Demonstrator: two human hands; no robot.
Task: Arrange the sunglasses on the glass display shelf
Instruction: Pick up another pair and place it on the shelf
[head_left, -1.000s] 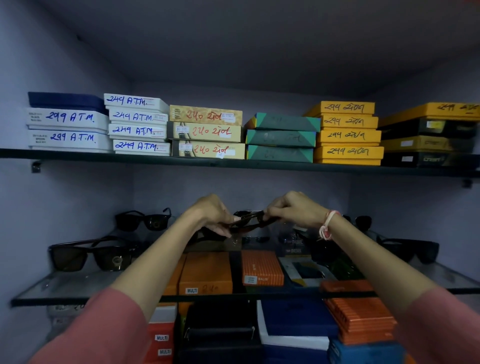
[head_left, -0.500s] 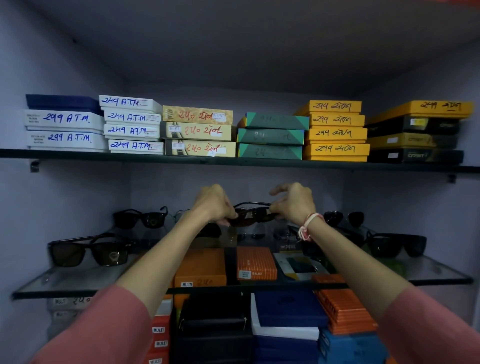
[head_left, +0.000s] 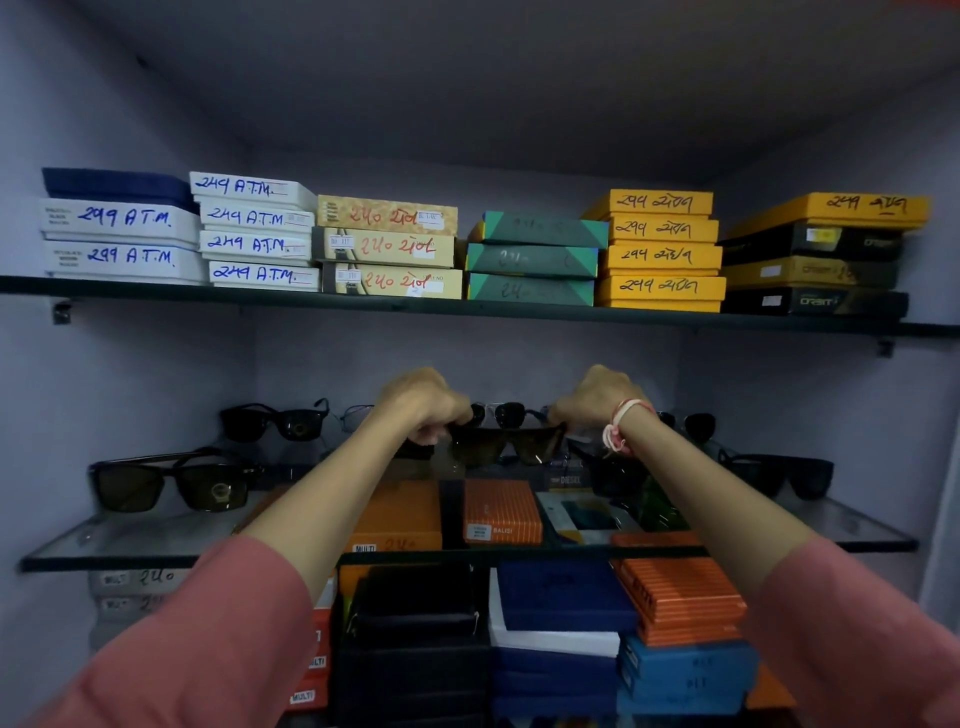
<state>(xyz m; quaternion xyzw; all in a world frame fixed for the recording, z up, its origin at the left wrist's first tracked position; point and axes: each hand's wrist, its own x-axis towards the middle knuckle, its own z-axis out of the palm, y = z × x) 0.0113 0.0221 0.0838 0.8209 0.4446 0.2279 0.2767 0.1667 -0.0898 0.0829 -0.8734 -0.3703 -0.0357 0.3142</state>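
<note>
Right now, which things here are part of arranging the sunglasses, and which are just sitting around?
Part of the job:
- held sunglasses, gripped by left hand and right hand
- glass display shelf
- sunglasses already set out: front left pair, back left pair, right pair

Just lying about:
- labelled boxes on upper shelf
- boxes below the glass

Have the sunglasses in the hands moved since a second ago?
Yes. The held sunglasses have gone back toward the rear pair and turned lenses-forward, level over the glass shelf.
</note>
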